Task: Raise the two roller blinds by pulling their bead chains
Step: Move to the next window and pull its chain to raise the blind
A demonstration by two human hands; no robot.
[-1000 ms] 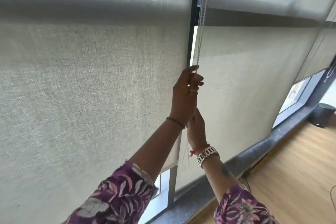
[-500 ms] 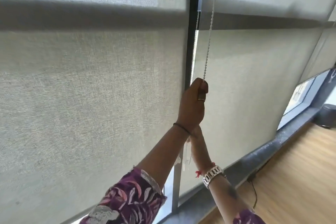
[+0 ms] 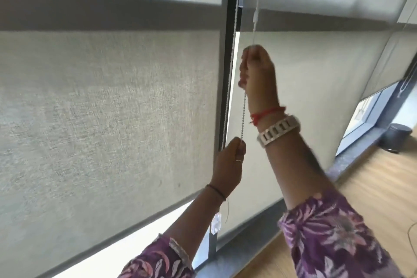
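Two pale woven roller blinds hang side by side: the left blind (image 3: 108, 108) and the right blind (image 3: 316, 88). A white bead chain (image 3: 243, 117) runs down between them along the dark window post (image 3: 226, 74). My right hand (image 3: 257, 67) is up high, fist closed around the chain. Lower down, my left hand (image 3: 230, 160) is closed on the same chain. A short stretch of chain is taut between the two fists. Below the left hand, the chain's loose end and a white plastic connector (image 3: 217, 224) dangle. The left blind's bottom edge sits above a strip of bright glass.
A grey window sill (image 3: 352, 153) runs along the bottom right, with wooden floor (image 3: 372, 187) beside it. A dark round bin (image 3: 396, 137) stands on the floor at the far right. A third blind, raised off the sill, hangs further right.
My left hand has pulled the chain downward. My right hand has come up from below it and gripped the chain higher. The view has shifted left and closer.
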